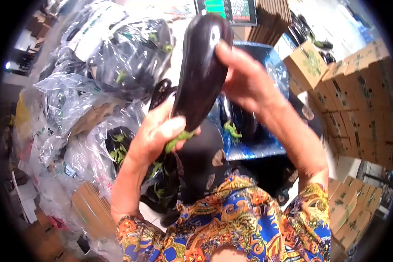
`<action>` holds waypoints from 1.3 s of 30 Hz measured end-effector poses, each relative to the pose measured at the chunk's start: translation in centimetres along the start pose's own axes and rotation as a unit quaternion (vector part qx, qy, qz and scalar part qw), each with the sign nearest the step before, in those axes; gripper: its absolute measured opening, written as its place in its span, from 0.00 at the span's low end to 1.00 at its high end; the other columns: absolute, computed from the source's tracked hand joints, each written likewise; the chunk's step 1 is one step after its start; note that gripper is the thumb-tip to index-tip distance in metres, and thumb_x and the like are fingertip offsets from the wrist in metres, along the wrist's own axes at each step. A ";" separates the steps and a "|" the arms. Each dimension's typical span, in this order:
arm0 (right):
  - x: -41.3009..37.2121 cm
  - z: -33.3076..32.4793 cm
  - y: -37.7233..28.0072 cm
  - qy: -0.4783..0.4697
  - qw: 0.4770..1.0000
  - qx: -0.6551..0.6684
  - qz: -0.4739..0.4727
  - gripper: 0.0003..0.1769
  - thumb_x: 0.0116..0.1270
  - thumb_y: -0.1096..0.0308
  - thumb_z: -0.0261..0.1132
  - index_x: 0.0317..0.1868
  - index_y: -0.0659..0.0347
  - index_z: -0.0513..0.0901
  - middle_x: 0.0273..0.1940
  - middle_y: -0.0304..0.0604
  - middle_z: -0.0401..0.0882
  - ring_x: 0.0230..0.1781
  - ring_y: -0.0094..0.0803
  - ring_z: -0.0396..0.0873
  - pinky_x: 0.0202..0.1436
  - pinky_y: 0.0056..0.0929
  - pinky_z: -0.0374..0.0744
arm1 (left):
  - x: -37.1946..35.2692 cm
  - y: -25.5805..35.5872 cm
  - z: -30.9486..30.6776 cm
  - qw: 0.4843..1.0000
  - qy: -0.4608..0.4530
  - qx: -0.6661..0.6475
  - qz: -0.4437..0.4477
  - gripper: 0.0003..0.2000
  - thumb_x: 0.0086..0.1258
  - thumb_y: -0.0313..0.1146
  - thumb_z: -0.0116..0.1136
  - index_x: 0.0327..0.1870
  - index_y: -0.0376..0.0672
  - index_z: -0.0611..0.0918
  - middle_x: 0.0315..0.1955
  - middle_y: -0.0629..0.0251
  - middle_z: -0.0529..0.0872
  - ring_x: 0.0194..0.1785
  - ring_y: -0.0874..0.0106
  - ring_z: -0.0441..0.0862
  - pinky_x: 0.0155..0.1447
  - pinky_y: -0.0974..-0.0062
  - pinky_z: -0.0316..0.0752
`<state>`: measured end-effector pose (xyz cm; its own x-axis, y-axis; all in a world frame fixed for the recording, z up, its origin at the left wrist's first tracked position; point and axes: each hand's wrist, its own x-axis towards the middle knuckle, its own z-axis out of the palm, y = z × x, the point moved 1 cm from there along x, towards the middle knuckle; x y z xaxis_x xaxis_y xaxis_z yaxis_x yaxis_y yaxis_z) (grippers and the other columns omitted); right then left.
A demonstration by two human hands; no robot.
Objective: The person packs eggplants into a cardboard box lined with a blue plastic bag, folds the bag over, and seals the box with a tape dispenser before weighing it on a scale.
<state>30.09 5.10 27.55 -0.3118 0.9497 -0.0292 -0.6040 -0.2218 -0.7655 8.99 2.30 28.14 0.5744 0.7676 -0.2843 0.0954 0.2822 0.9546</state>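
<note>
A large, glossy dark-purple eggplant point(201, 65) is held up in front of me, its green stem end pointing down toward my body. My left hand point(161, 129) is closed around the stem end, thumb on top. Along the right side of the eggplant, my right hand point(246, 78) wraps its upper half, with the fingers partly hidden behind it. Below my right hand lies a blue-lined box point(257, 155) with another eggplant point(249, 124) in it. Several more eggplants point(159, 183) lie beneath my left forearm.
Clear plastic bags point(131, 56) of eggplants fill the left side. Cardboard boxes point(349, 109) are stacked at the right. A green-lit display point(227, 11) and folded cardboard point(273, 19) stand at the far side. Flattened cardboard point(91, 209) leans at lower left.
</note>
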 end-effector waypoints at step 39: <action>-7.7 -9.4 2.0 0.184 0.974 0.068 0.115 0.38 0.72 0.36 0.53 0.64 0.63 0.73 0.47 0.53 0.84 0.38 0.36 0.86 0.34 0.29 0.86 | 17.3 -1.2 5.1 0.974 -0.121 0.177 0.073 0.22 0.73 0.54 0.56 0.56 0.46 0.82 0.42 0.72 0.84 0.48 0.79 0.78 0.51 0.77 0.72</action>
<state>38.22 -0.57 20.21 -0.1820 0.8803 -0.4381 -0.6485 -0.4424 -0.6195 23.01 12.28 22.49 0.7731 0.6151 -0.1547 0.2486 -0.0695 0.9661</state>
